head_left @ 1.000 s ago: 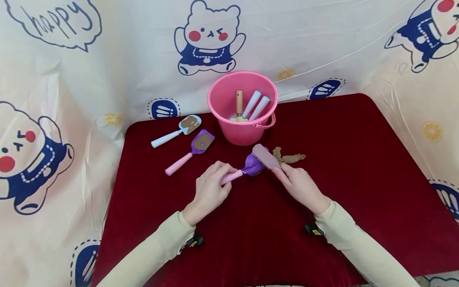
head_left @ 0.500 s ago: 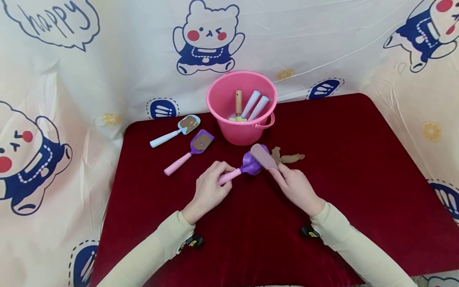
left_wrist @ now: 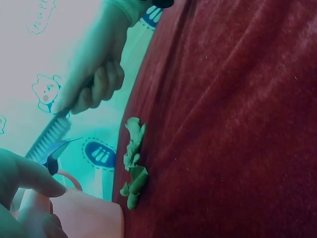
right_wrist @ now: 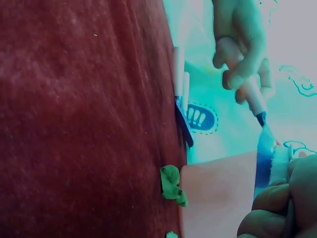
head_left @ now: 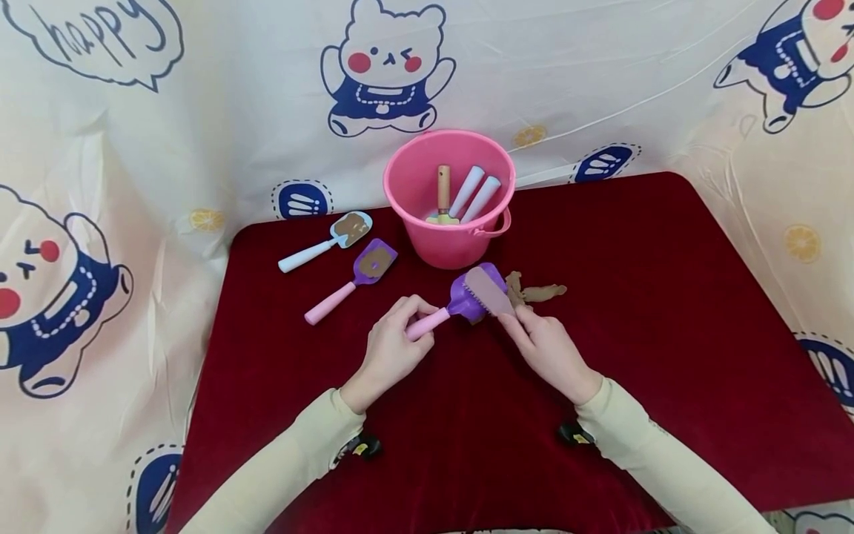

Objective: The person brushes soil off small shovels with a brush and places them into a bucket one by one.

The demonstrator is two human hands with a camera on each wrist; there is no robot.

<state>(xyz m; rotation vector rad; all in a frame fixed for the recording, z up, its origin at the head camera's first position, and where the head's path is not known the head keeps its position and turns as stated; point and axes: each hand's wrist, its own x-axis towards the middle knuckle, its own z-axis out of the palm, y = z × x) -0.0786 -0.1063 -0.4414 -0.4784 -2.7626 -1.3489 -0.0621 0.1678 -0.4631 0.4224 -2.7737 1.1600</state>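
My left hand [head_left: 398, 347] grips the pink handle of a toy shovel [head_left: 460, 298] with a purple blade. In my right hand [head_left: 557, 356] is a brush [head_left: 489, 291] with a flat pinkish back, its bristles lying against the shovel's blade. Both tools are held up above the table, as the right wrist view shows with the blade [right_wrist: 263, 153] beside the bristles. Flattened brown clay-like pieces [head_left: 543, 293] lie on the cloth just beyond the brush. From the left wrist view, the bristles [left_wrist: 52, 136] face the blade, and part of the blade is hidden by my thumb.
A pink bucket [head_left: 443, 248] stands behind the shovel, with a wooden handle and two pale handles sticking up inside. To its left lie a light-blue shovel [head_left: 351, 228] and another purple shovel [head_left: 375, 261], both smeared with brown. Dark red cloth [head_left: 667, 297] covers the table.
The brush has moved slightly left across the blade along with my right hand. The shovel's blade tips up a little, and more of its far end shows past the brush.
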